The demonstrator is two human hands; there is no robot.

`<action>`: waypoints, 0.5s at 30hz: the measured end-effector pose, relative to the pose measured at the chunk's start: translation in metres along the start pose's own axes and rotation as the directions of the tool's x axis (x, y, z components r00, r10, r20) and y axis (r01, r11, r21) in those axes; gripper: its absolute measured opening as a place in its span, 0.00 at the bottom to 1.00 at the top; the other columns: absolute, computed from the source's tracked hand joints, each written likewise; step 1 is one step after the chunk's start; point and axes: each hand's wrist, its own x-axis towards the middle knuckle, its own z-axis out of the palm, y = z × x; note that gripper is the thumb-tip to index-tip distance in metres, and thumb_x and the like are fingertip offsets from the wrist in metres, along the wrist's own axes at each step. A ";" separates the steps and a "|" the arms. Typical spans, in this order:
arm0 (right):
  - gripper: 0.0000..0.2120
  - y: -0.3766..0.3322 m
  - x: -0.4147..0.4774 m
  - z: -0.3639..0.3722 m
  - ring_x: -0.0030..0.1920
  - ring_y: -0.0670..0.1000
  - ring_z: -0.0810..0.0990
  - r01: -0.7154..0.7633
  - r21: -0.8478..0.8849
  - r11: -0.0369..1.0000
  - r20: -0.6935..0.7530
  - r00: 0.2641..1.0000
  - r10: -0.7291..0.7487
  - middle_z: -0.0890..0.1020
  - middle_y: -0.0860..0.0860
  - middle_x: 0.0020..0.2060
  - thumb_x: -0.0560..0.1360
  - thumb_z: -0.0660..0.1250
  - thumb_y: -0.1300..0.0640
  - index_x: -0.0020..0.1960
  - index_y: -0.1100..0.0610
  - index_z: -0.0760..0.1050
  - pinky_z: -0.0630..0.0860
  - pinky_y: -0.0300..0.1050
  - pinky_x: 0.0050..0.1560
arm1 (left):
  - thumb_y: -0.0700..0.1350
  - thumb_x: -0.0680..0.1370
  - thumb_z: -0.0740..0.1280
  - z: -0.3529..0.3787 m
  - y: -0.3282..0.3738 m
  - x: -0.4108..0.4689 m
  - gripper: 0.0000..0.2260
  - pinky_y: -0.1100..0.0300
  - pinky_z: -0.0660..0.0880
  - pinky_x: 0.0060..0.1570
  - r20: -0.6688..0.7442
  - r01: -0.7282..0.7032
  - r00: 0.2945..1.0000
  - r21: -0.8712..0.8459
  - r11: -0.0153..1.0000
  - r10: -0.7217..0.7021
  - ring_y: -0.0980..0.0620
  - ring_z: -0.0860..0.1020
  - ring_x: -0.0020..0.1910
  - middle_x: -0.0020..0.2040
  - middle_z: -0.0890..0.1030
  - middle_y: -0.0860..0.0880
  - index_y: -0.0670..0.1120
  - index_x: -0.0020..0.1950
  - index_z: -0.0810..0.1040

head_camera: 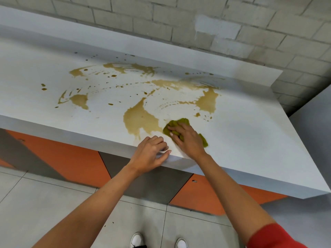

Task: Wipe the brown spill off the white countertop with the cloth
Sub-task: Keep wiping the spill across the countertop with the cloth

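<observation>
A brown spill [141,119] spreads in puddles, smears and droplets over the white countertop [250,133]. A crumpled green cloth [180,121] lies at the right edge of the nearest puddle, close to the counter's front edge. My right hand [186,138] presses flat on the cloth, fingers pointing left toward the puddle. Part of the cloth shows past the hand on the right side too. My left hand [152,154] rests on the counter's front edge just left of the right hand, fingers loosely curled, holding nothing.
A raised white ledge [125,43] runs along the back of the counter under a grey brick wall [232,29]. Orange and grey cabinet fronts [71,158] sit below the counter. The floor is grey tile [44,203], with my white shoes at the bottom.
</observation>
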 end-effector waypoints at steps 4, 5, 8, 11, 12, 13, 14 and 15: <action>0.13 0.038 -0.030 -0.024 0.65 0.51 0.71 -0.027 -0.013 1.000 -0.002 1.000 0.027 0.73 0.48 0.67 0.77 0.62 0.46 0.61 0.43 0.75 0.71 0.47 0.55 | 0.50 0.76 0.65 0.001 -0.001 0.000 0.09 0.60 0.70 0.39 0.004 0.009 1.000 -0.018 1.000 -0.009 0.53 0.75 0.39 0.39 0.78 0.51 0.45 0.42 0.79; 0.14 0.046 -0.025 -0.027 0.66 0.51 0.70 -0.084 -0.027 0.996 -0.018 0.996 0.084 0.72 0.49 0.67 0.77 0.61 0.46 0.62 0.44 0.75 0.72 0.48 0.56 | 0.50 0.76 0.65 0.001 -0.001 -0.001 0.09 0.60 0.70 0.39 0.002 0.013 1.000 -0.019 1.000 -0.013 0.53 0.75 0.39 0.39 0.78 0.51 0.45 0.42 0.79; 0.16 0.044 0.002 -0.022 0.67 0.55 0.69 -0.242 -0.050 0.969 -0.074 0.969 0.238 0.71 0.54 0.68 0.78 0.61 0.49 0.64 0.50 0.73 0.71 0.52 0.61 | 0.50 0.76 0.64 0.002 -0.001 -0.002 0.10 0.61 0.69 0.39 -0.004 0.024 1.000 -0.024 0.999 -0.024 0.53 0.75 0.38 0.39 0.78 0.51 0.45 0.42 0.79; 0.16 0.016 0.019 -0.003 0.66 0.56 0.70 -0.187 -0.057 0.981 -0.061 0.981 0.183 0.71 0.54 0.67 0.78 0.60 0.49 0.64 0.51 0.74 0.72 0.50 0.57 | 0.50 0.76 0.64 0.003 -0.001 -0.001 0.10 0.60 0.69 0.38 -0.008 0.024 1.000 -0.031 0.999 -0.025 0.52 0.75 0.38 0.39 0.78 0.51 0.45 0.41 0.79; 0.15 0.007 0.017 0.002 0.65 0.55 0.70 -0.126 -0.048 0.991 -0.040 0.991 0.124 0.72 0.53 0.67 0.78 0.61 0.48 0.63 0.49 0.74 0.72 0.49 0.56 | 0.50 0.76 0.64 0.003 -0.001 -0.001 0.10 0.59 0.70 0.38 -0.010 0.022 1.000 -0.034 0.999 -0.023 0.52 0.75 0.38 0.39 0.78 0.51 0.45 0.41 0.78; 0.15 0.001 0.012 0.004 0.65 0.54 0.70 -0.065 -0.035 0.997 -0.015 0.998 0.064 0.72 0.52 0.66 0.78 0.61 0.47 0.63 0.47 0.75 0.72 0.48 0.56 | 0.51 0.76 0.64 0.003 -0.001 -0.002 0.11 0.59 0.70 0.37 -0.014 0.020 1.000 -0.035 0.999 -0.020 0.52 0.75 0.38 0.39 0.78 0.51 0.45 0.41 0.78; 0.15 -0.001 0.005 0.003 0.65 0.52 0.71 -0.012 -0.018 1.000 0.008 1.000 0.012 0.73 0.51 0.66 0.77 0.61 0.46 0.62 0.46 0.75 0.72 0.48 0.56 | 0.51 0.76 0.63 0.004 -0.001 -0.001 0.12 0.58 0.71 0.37 -0.016 0.017 1.000 -0.034 0.999 -0.017 0.52 0.75 0.38 0.39 0.78 0.51 0.45 0.41 0.78; 0.15 -0.001 -0.003 0.000 0.66 0.51 0.71 0.033 -0.001 0.999 0.028 0.999 -0.033 0.73 0.50 0.67 0.77 0.61 0.45 0.62 0.44 0.75 0.72 0.48 0.57 | 0.52 0.76 0.62 0.004 -0.002 -0.001 0.12 0.58 0.71 0.38 -0.018 0.013 1.000 -0.033 0.999 -0.014 0.52 0.75 0.38 0.39 0.78 0.51 0.45 0.42 0.79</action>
